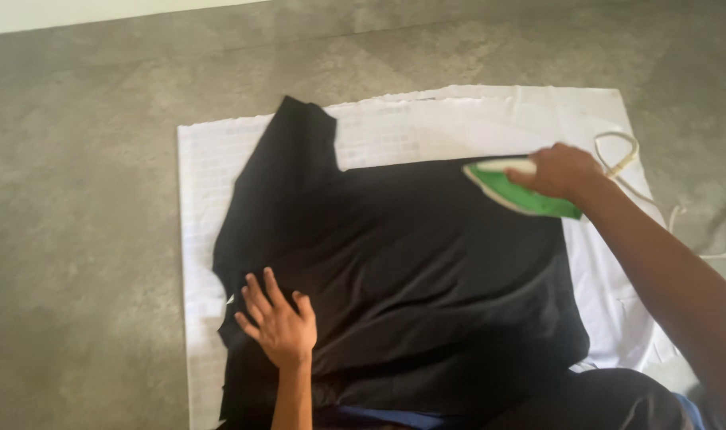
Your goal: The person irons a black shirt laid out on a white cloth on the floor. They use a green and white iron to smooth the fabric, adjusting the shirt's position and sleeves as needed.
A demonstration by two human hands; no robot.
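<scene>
My right hand [560, 171] is clamped on the handle of the green and white iron [516, 191], which sits on the black T-shirt [411, 271] near the white cloth's [204, 159] far right corner. My left hand [279, 322] lies flat, fingers spread, on the shirt near the cloth's left edge. Lingering could scorch the fabric, I judge, and the cord [626, 171] trailing off the right edge could snag. My hand hides the iron's rear; the shirt's near hem is cut off.

Matt black cloth shirt [411, 263], white cloth sheet [208, 175], glossy green plastic iron [516, 189], matt grey floor [76, 159].
</scene>
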